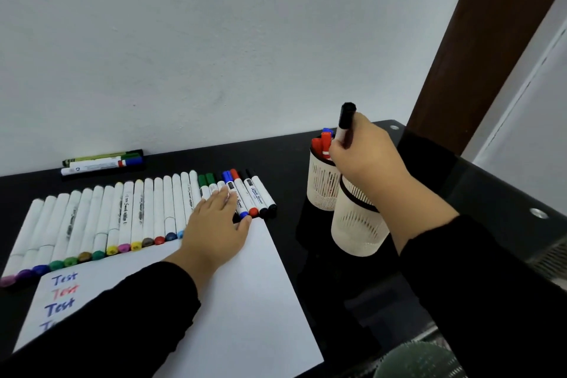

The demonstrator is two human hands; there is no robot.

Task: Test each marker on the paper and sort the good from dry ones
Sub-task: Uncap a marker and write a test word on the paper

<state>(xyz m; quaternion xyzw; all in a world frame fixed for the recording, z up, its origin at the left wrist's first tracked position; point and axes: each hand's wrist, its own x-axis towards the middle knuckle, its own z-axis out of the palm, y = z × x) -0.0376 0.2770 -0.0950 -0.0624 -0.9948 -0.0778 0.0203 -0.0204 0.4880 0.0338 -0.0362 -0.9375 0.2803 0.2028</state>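
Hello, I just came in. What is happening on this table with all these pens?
A person is testing markers. The right hand holds a black-capped marker above two white mesh cups; the farther cup already holds red and blue ones. The left hand rests on the row of markers beside the paper, where "Test" is written several times in blue and red.
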